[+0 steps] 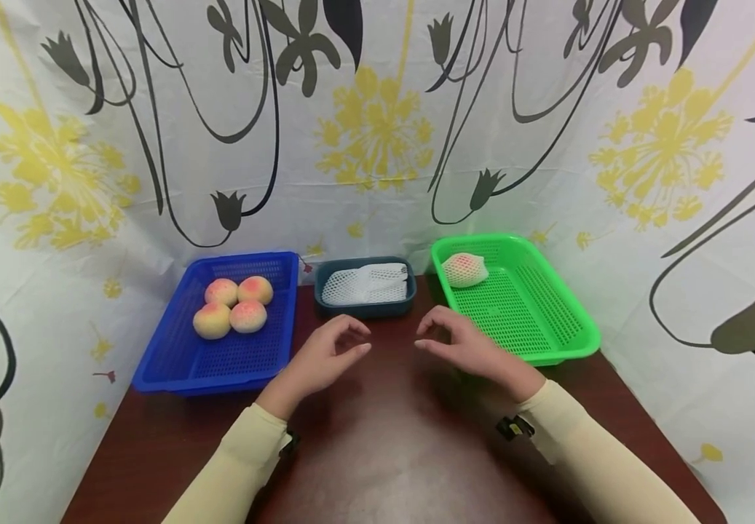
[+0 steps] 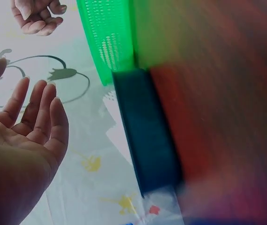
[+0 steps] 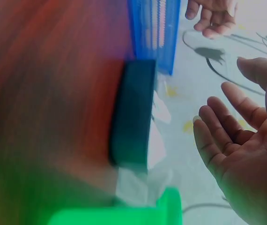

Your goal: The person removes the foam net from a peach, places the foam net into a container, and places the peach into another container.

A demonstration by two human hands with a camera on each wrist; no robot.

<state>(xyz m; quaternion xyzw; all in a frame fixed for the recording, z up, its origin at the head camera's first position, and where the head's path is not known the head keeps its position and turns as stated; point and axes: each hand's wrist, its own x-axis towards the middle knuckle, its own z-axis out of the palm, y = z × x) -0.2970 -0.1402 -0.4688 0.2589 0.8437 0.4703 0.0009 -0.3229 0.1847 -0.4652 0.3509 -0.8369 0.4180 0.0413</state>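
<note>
My left hand (image 1: 326, 356) hovers over the table in front of the dark box, its fingers loosely bent and holding nothing. Opposite it, my right hand (image 1: 459, 343) hangs beside the green basket (image 1: 534, 306), equally relaxed, with a gap between the two hands. In the wrist views both palms show bare. Several peaches (image 1: 248, 316) sit together in the blue basket (image 1: 161, 356) on the left. One peach in a white foam net (image 1: 464, 270) lies in the green basket's far left corner. White foam nets (image 1: 367, 284) fill the small dark teal box (image 1: 364, 310) between the baskets.
The reddish-brown table (image 1: 390, 451) carries all three containers along its far side. A white patterned sheet (image 1: 377, 211) with flowers rises behind them and along both sides. A black strap device (image 1: 515, 427) is on the right wrist.
</note>
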